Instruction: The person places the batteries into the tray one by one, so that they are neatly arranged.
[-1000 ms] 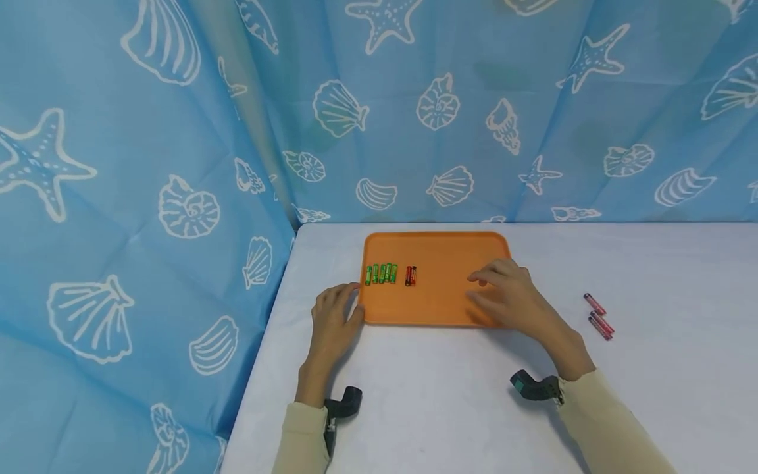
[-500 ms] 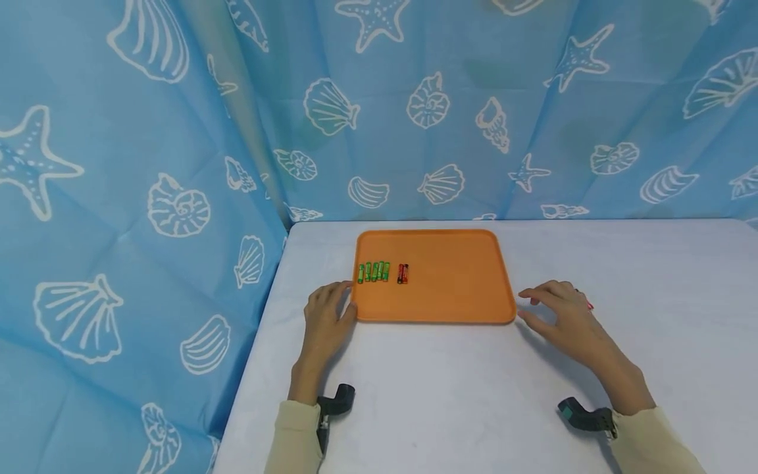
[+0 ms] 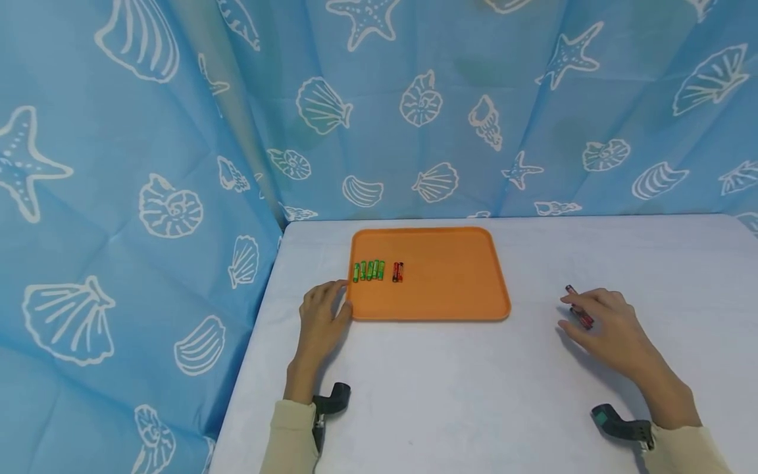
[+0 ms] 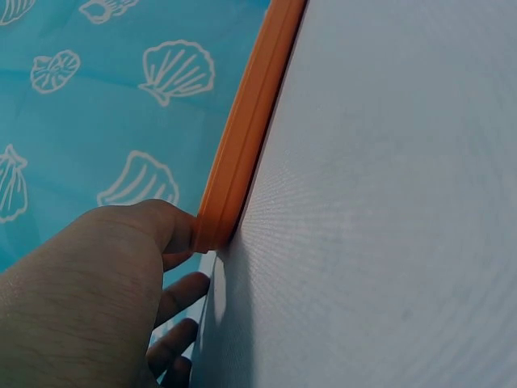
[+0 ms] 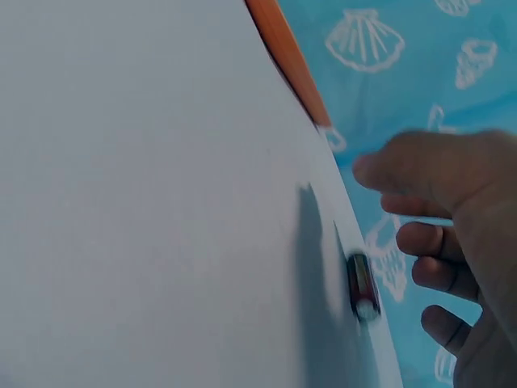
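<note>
On the orange tray (image 3: 450, 283) several green batteries (image 3: 370, 270) lie in a row at the left, with two red batteries (image 3: 398, 272) side by side to their right. My left hand (image 3: 320, 322) rests at the tray's left edge; in the left wrist view its thumb touches the near corner of the orange rim (image 4: 234, 153). Over on the right, my right hand (image 3: 616, 336) hovers above loose red batteries (image 3: 583, 320) on the table, fingers loosely bent and apart, holding nothing. It partly covers them. The right wrist view shows one battery (image 5: 363, 287) below the fingers, not touched.
A white cloth covers the table (image 3: 450, 395). Blue curtains (image 3: 379, 118) printed with white shells stand behind it and along its left side. A black wrist camera (image 3: 622, 424) sits on the right wrist, another (image 3: 333, 400) on the left.
My right hand has moved from above the tray's right part, out to the right, to over the loose red batteries. The left hand stays at the tray's edge. The head view has shifted slightly.
</note>
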`<state>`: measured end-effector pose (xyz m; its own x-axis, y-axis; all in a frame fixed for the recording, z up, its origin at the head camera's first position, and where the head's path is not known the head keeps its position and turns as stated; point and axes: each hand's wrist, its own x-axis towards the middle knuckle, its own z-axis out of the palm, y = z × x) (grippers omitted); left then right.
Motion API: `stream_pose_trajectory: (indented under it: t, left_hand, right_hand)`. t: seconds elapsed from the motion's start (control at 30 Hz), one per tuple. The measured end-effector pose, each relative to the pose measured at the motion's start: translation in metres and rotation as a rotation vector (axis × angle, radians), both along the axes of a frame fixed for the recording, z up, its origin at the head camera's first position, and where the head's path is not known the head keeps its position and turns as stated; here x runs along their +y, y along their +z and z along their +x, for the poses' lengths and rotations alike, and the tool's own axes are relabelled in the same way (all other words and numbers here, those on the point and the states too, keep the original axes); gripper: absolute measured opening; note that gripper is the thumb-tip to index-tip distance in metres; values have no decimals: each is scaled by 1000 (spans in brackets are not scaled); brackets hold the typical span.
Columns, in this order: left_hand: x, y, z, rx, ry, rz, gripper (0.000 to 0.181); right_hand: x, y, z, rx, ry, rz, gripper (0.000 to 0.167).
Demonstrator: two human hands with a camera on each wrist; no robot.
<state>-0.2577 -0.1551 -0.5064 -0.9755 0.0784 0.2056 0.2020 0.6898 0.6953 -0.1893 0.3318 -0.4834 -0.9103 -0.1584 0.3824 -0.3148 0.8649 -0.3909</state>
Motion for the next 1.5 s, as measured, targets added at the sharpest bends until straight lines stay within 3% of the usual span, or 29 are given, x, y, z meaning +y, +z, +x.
stream_pose_trajectory:
  t: [0.4, 0.7, 0.83, 0.97, 1.17, 1.33, 1.43, 1.5]
  left_hand:
    - [3, -2, 0, 6, -15, 10, 41]
    - [3, 2, 1, -6, -19, 0, 41]
    - [1, 4, 2, -8, -14, 3, 41]
    - [1, 3, 2, -10, -6, 5, 41]
    - [1, 3, 2, -8, -1, 0, 40]
    - [1, 3, 2, -12, -1, 2, 40]
    - [1, 4, 2, -15, -5, 4, 40]
    - [1, 4, 2, -15, -8, 3, 40]
  right_hand:
    - [34, -4, 11, -133, -13, 62, 51]
    - [41, -5, 5, -111, 47, 103, 51]
    - [42, -1, 0, -151, 52, 112, 46]
    - [43, -1, -2, -127, 63, 107, 39]
    - [43, -6, -4, -102, 7, 66, 18]
    - [39, -6, -1, -157, -64, 60, 23]
    - [40, -3, 1, -149, -62, 59, 17]
    - [42, -2, 3, -143, -47, 53, 24]
